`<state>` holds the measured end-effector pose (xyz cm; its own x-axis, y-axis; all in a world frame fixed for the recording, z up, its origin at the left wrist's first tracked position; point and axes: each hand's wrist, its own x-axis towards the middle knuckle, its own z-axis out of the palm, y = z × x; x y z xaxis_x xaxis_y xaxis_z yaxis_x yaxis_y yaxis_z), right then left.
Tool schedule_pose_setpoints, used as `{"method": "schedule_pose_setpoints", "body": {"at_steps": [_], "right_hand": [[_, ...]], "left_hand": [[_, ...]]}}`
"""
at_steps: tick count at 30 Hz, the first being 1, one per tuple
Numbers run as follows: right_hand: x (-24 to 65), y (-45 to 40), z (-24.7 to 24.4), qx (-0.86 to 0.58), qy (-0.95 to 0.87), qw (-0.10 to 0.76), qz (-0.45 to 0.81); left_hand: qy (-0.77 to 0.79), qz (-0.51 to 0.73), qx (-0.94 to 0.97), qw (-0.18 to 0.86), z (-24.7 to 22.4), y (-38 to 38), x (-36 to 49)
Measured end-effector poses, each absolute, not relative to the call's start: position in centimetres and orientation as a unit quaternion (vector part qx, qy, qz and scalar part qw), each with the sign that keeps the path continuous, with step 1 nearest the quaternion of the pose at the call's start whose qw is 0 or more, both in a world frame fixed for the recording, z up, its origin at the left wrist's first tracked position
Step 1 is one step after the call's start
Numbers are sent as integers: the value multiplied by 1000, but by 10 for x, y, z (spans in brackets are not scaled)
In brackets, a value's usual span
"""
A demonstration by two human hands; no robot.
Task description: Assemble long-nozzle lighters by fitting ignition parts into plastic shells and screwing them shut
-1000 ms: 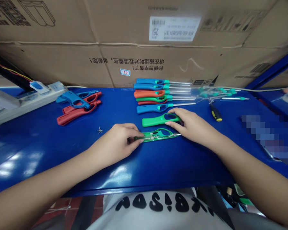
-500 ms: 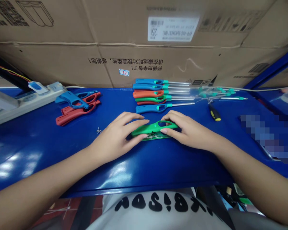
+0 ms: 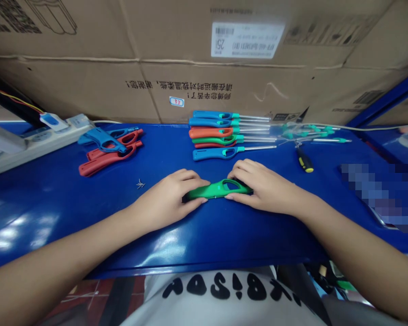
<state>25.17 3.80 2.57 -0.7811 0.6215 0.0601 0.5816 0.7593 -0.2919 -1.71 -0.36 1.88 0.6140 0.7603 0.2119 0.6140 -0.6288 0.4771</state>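
A green lighter casing (image 3: 212, 190) lies on its side on the blue table, its two halves closed together. My left hand (image 3: 172, 194) grips its left end, with the thumb on the near edge and the fingers over the far side. Around its right end, by the oval trigger opening, my right hand (image 3: 261, 185) is closed in the same way. My palms and fingers cover both tips of the casing.
Several finished-looking lighters (image 3: 221, 136) with metal rods lie in a row behind. Blue and red casings (image 3: 110, 151) are piled left, near a power strip (image 3: 41, 140). Small screws (image 3: 140, 184), a screwdriver (image 3: 305, 160) and bagged rods (image 3: 302, 131) also lie around. A cardboard box (image 3: 98, 90) stands behind.
The green upper half has come down onto the lower one, so the gap that showed wires and inner parts is closed. Both hands have tightened around the ends.
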Motion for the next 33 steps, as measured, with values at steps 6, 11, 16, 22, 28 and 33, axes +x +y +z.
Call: {"method": "schedule_pose_setpoints", "body": {"at_steps": [6, 11, 16, 22, 28, 33], "right_hand": [[252, 39, 27, -320, -937, 72, 124], [252, 38, 28, -317, -938, 78, 119], [252, 38, 30, -313, -940, 81, 105], [252, 37, 30, -313, -942, 88, 86], [252, 36, 30, -320, -940, 82, 88], [253, 37, 29, -324, -939, 76, 90]], "left_hand": [[392, 196, 881, 178, 18, -4, -17], [392, 201, 880, 176, 19, -5, -16], [389, 189, 885, 173, 19, -5, -16], [381, 189, 892, 153, 18, -5, -16], [383, 189, 892, 150, 17, -6, -15], [382, 186, 893, 147, 15, -6, -16]]}}
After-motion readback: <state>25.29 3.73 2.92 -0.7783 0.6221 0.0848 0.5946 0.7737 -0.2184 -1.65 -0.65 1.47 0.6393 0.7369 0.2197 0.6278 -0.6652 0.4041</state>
